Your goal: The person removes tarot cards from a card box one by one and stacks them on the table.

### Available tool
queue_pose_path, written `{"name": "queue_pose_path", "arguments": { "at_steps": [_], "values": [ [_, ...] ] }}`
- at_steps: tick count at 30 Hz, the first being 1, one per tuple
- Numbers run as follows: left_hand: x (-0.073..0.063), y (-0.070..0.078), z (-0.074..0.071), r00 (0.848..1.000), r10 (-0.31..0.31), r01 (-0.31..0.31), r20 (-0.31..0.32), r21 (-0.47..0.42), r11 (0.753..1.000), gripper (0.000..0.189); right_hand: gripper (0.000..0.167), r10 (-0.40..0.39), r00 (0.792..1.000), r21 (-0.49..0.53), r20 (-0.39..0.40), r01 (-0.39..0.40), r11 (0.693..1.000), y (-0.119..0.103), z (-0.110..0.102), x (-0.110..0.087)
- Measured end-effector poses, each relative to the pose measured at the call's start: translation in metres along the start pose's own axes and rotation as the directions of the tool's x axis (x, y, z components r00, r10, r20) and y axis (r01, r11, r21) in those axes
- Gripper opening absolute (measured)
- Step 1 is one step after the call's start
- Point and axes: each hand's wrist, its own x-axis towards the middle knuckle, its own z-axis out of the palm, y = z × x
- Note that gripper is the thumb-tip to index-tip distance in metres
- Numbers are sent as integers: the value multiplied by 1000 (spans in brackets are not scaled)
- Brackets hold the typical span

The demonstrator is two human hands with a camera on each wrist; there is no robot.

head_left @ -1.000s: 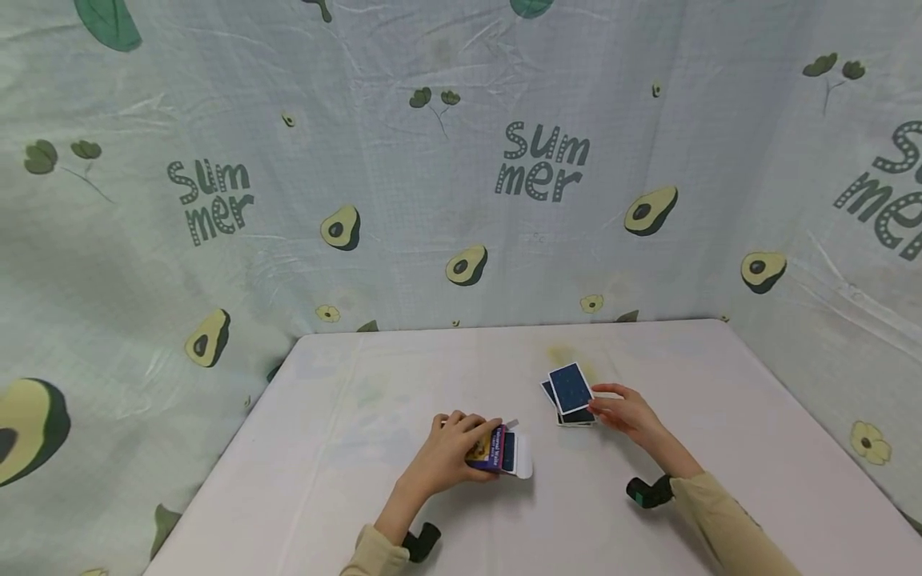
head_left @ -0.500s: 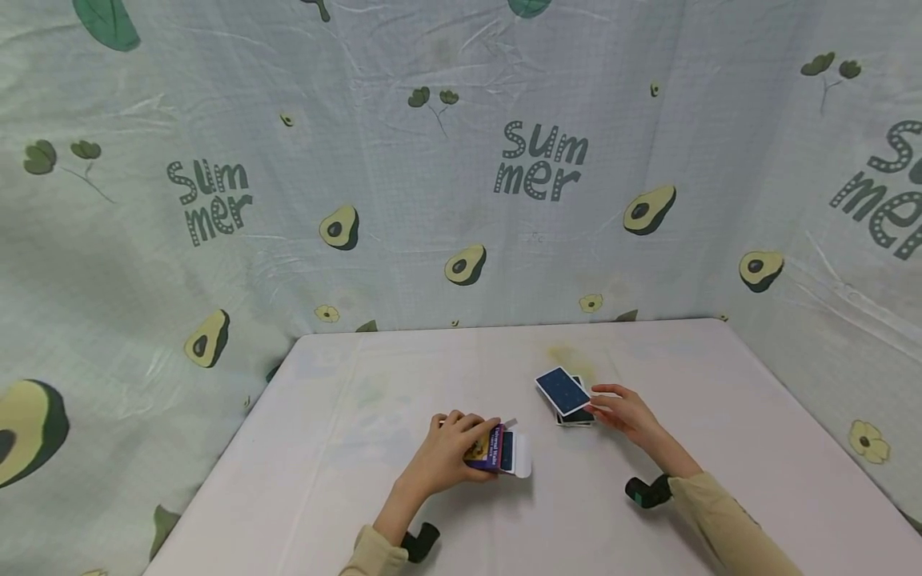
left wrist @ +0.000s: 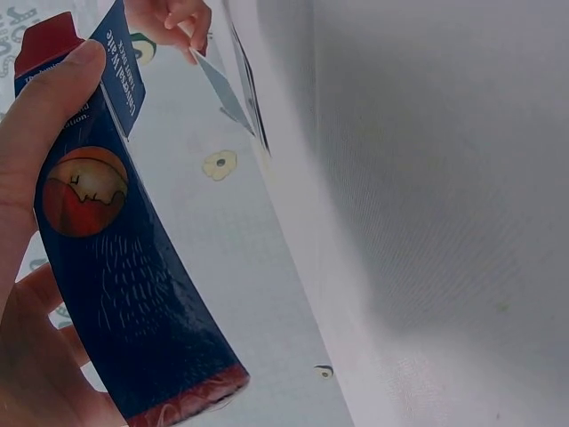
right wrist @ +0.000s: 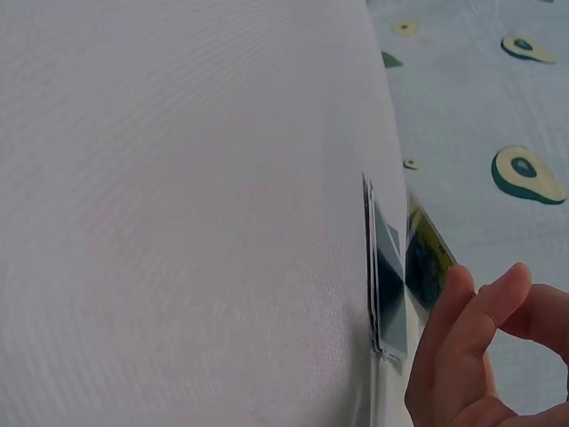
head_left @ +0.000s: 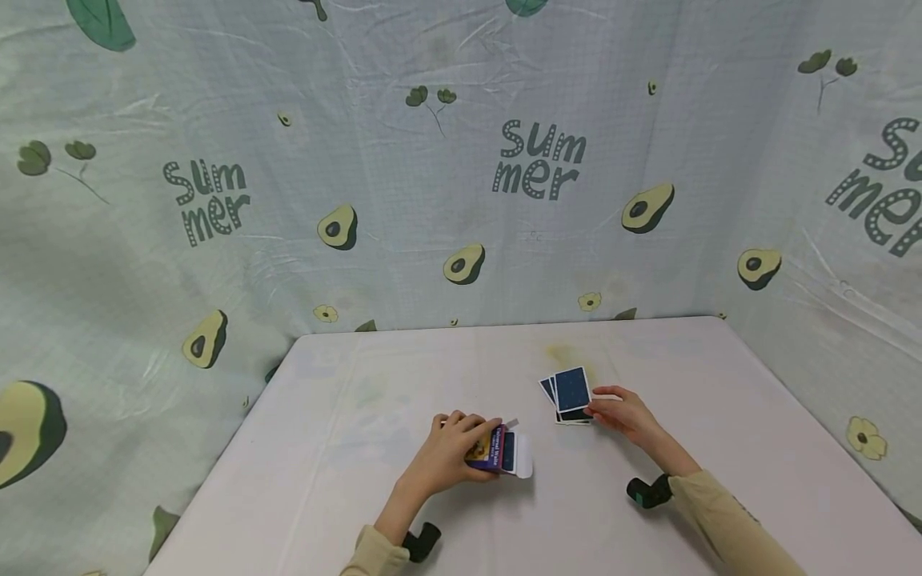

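Note:
My left hand (head_left: pixel 452 452) grips a purple-and-blue tarot card box (left wrist: pixel 142 258) on its side, above the table. The box's end flap (head_left: pixel 523 458) hangs open toward the right, and dark-backed cards (head_left: pixel 509 452) show inside the mouth. My right hand (head_left: pixel 625 414) pinches the lower right corner of a blue-backed card (head_left: pixel 572 390) between thumb and fingers. That card is tilted up over a small stack of cards (right wrist: pixel 388 294) on the table. Yellow shows on its face side in the right wrist view. Other blue-backed cards stick out askew at the stack's left.
Both hands work over a white-covered table (head_left: pixel 374 400). A pale curtain (head_left: pixel 403 184) with avocado prints and lettering hangs behind and at both sides. A black wrist camera (head_left: pixel 648 492) sits below the right hand, another black wrist camera (head_left: pixel 422 542) below the left.
The card at my right fingertips lay turned to the left half a second ago and now stands more upright, with cards showing at its left. The left hand and box stay nearly still.

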Motion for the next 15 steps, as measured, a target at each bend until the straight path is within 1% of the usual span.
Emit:
{"name": "queue_pose_path", "arguments": {
  "at_steps": [2,8,12,15],
  "values": [
    [1,0,1,1000,5,-5,-5,4,1000,71,52,-18,1000,-18,11,18,1000,1,-1,0],
    [2,-1,2,1000,8,-8,-16,8,1000,72,41,-47,999,-111,3,47,993,2,-5,1],
    [3,-1,2,1000,2,-2,-15,17,1000,71,40,-11,1000,-171,2,11,985,-1,-6,0],
    [3,-1,2,1000,4,-4,-13,26,1000,71,40,23,1000,-227,3,-22,974,-2,-7,-2]
  ]
}}
